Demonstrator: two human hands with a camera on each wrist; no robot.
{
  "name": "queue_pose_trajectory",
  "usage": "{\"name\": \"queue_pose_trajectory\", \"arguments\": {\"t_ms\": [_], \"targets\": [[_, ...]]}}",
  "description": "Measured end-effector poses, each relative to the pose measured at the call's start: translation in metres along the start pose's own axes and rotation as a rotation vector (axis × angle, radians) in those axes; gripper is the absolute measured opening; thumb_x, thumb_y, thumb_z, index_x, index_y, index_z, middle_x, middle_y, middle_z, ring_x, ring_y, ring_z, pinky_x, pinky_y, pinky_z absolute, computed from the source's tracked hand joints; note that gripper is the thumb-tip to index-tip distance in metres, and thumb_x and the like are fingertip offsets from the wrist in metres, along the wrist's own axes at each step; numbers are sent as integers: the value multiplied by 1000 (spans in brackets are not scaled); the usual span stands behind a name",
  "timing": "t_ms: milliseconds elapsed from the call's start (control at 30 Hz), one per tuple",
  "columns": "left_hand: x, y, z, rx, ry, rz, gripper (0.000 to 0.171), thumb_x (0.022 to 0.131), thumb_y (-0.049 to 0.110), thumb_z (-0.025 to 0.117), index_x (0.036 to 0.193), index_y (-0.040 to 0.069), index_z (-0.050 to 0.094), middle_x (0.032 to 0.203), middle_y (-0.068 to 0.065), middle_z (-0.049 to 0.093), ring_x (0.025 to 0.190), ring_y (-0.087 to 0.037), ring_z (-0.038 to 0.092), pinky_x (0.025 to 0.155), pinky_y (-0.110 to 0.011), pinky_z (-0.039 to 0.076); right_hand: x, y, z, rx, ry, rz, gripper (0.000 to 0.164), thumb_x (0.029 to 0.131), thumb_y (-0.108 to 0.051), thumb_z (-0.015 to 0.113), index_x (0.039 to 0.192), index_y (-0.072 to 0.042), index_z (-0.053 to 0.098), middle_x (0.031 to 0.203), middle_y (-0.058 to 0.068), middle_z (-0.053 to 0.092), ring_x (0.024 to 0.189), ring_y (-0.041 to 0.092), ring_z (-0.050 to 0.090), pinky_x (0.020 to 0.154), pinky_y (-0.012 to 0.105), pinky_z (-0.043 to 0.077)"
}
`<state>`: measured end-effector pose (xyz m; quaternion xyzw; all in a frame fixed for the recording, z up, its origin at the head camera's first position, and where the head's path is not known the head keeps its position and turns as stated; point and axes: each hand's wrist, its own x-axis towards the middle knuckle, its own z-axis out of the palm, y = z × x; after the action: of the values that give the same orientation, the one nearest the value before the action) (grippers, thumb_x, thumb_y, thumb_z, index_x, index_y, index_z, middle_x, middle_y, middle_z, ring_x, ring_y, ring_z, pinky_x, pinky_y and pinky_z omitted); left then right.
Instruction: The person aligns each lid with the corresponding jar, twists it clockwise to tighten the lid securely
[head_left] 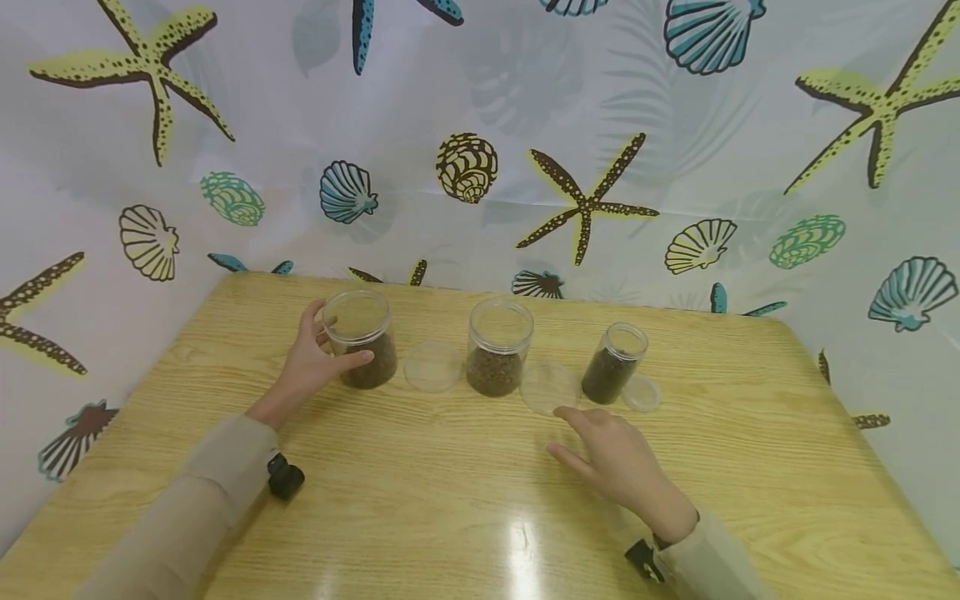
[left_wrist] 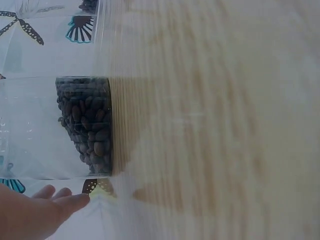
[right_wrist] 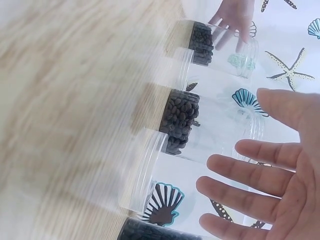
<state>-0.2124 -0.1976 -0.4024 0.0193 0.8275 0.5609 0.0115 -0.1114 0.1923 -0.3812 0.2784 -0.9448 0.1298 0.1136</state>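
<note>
Three clear jars stand in a row on the wooden table, lids off. My left hand [head_left: 309, 363] is around the left jar [head_left: 378, 360], its thumb crossing the front and its other fingers at the far left side. In the left wrist view that jar [left_wrist: 89, 120] is partly filled with dark coffee beans, and the fingertips [left_wrist: 75, 201] lie beside its wall. The middle jar [head_left: 495, 368] also has dark beans in it. My right hand [head_left: 622, 460] hovers with spread fingers in front of the narrower right jar [head_left: 606, 377], holding nothing; its fingertips overlap a clear lid [head_left: 550, 390].
Another clear lid [head_left: 433, 367] lies between the left and middle jars. A small lid [head_left: 642, 392] sits right of the narrow jar. Behind the table [head_left: 420, 492] hangs a white cloth [head_left: 420, 100] printed with shells and starfish.
</note>
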Motion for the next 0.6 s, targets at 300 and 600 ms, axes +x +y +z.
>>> {"name": "queue_pose_trajectory", "arguments": {"t_ms": [300, 600], "targets": [[8, -1, 5, -158, 13, 84, 100, 76, 11, 73, 145, 17, 1, 143, -21, 24, 133, -32, 20, 103, -53, 20, 2, -3, -1, 6, -16, -23, 41, 84, -32, 64, 113, -3, 59, 96, 13, 66, 82, 25, 64, 67, 38, 52], [12, -5, 7, -178, -18, 118, 84, 78, 8, 70, 143, 8, 17, 138, -24, 31, 128, -34, 28, 103, -52, 23, 13, -11, 1, 3, -75, -87, 43, 83, -32, 65, 114, -3, 59, 103, 12, 65, 87, 25, 63, 71, 38, 51]]}}
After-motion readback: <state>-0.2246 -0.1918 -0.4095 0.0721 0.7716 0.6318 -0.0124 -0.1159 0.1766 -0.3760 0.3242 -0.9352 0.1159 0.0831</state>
